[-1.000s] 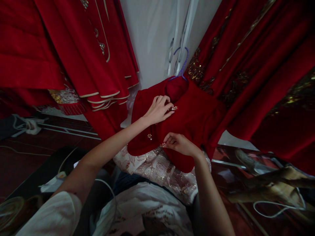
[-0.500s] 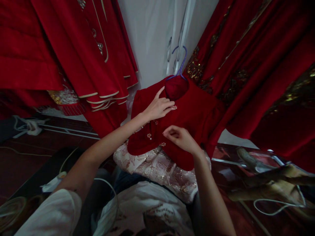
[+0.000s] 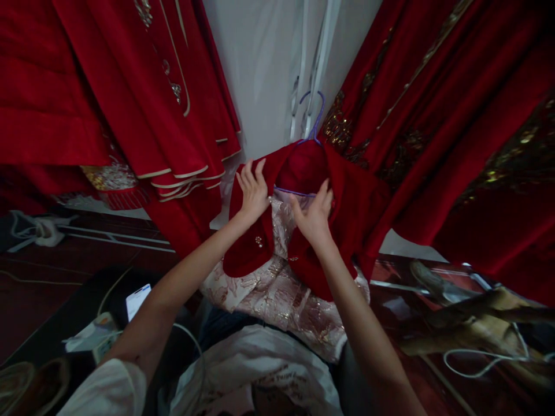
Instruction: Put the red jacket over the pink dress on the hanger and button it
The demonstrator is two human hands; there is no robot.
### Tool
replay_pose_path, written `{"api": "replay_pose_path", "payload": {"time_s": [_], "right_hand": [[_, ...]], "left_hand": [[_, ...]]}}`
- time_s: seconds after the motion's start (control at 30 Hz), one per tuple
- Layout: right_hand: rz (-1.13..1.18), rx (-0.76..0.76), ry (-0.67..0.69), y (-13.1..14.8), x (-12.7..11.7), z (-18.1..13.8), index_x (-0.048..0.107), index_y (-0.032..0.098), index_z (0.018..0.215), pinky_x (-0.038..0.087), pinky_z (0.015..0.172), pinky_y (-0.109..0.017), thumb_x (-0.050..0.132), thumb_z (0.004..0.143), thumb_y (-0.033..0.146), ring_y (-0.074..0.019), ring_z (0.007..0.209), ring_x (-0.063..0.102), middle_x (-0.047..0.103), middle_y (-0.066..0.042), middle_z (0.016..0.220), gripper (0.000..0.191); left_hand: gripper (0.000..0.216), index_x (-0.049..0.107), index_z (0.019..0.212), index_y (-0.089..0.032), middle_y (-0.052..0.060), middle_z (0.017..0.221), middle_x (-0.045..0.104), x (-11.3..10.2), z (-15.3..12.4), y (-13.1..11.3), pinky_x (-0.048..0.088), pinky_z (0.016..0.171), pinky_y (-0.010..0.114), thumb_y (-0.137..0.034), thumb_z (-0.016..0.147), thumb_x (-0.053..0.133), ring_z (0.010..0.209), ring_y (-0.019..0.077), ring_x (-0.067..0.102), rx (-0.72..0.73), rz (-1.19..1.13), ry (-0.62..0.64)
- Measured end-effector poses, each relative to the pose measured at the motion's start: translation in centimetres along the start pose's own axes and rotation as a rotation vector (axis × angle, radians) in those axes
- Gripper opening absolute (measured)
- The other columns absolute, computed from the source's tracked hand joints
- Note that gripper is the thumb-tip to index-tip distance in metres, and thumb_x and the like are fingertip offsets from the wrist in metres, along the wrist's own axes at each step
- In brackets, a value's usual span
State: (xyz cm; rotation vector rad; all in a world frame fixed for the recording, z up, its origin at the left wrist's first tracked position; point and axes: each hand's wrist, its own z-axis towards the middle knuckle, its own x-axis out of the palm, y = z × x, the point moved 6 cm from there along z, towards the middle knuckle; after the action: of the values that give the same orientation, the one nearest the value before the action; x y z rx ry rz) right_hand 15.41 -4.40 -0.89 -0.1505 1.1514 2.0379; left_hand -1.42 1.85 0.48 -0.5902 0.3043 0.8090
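Note:
A short red jacket [image 3: 347,242] with beaded flower buttons hangs on a purple wire hanger [image 3: 315,124] before me. Its two fronts are parted, showing dark red lining and, lower, a pale pink brocade garment [image 3: 277,283] with metallic threads. My left hand [image 3: 254,190] lies on the left front, fingers spread, thumb side at the opening's edge near a button. At the other edge rests my right hand [image 3: 313,214], its thumb apart from the fingers inside the opening. Part of the right front's edge is hidden behind this hand.
Red garments with pale piping [image 3: 130,86] hang at left, and red ones with gold sequins [image 3: 468,115] at right. A white door [image 3: 255,63] stands behind. White cables, a power strip [image 3: 104,338] and a phone-like white card [image 3: 137,300] lie at lower left.
The jacket's fronts have been drawn apart, baring the lining and brocade. My left hand has shifted left and spread; my right hand has risen to the neckline, its curled fingers now apart.

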Motion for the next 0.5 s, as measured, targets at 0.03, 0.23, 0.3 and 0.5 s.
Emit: {"api": "replay_pose_path", "payload": {"time_s": [0.03,0.23,0.3,0.5], "right_hand": [[-0.081,-0.039,-0.057,-0.4,-1.2,0.0,0.017,0.003,0.149,0.022,0.112,-0.061,0.051,0.085,0.065,-0.0411,0.144,0.019,0.025,-0.032,0.150,0.096],[-0.467,-0.102,-0.238,-3.5,-8.6,3.2,0.043,0.001,0.135,0.036,0.103,-0.055,0.038,0.093,0.059,-0.0385,0.125,0.046,0.050,-0.030,0.129,0.072],[-0.551,-0.097,-0.276,-3.9,-10.4,4.8,0.053,0.003,0.126,0.036,0.101,-0.054,0.033,0.094,0.060,-0.0380,0.121,0.049,0.055,-0.029,0.124,0.068],[-0.666,0.049,-0.095,-4.5,-13.9,9.6,0.072,0.008,0.092,0.045,0.077,-0.045,0.016,0.090,0.073,-0.0307,0.083,0.064,0.065,-0.022,0.079,0.086]], "left_hand": [[0.067,0.031,0.140,-0.013,0.024,0.150,0.023,-0.7,0.5,1.2,0.022,0.115,0.063,-0.017,0.079,0.058,0.144,0.0398,0.021,-0.015,-0.030,-0.020],[0.046,0.049,0.123,-0.020,0.013,0.117,0.060,-4.9,4.8,6.8,0.047,0.096,0.043,-0.015,0.078,0.054,0.108,0.0271,0.061,-0.172,-0.064,-0.095],[0.028,0.058,0.104,-0.021,0.008,0.094,0.067,-5.0,6.1,8.0,0.049,0.089,0.043,-0.017,0.077,0.053,0.096,0.0280,0.065,-0.264,-0.011,-0.016],[0.026,0.059,0.064,-0.017,0.007,0.052,0.058,-2.8,6.9,10.6,0.051,0.062,0.038,-0.032,0.082,0.049,0.064,0.0250,0.062,-0.383,-0.394,0.319]]}}
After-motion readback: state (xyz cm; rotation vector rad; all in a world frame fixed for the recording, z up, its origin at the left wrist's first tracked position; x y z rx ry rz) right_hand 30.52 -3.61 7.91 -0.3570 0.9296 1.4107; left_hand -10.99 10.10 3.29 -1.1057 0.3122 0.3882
